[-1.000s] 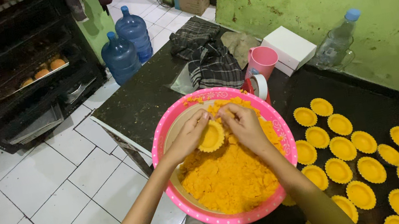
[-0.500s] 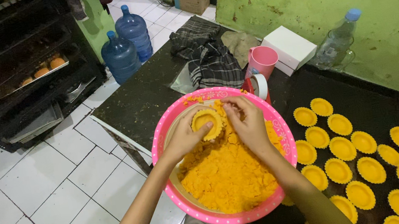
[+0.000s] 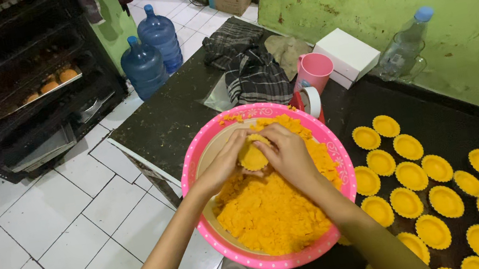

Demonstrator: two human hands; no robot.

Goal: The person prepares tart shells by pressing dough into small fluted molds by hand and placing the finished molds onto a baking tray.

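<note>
Over the pink basin of orange crumb mixture, our left hand and right hand close together around one filled mould. On the right, the dark tray carries many filled moulds; much mixture remains.
</note>
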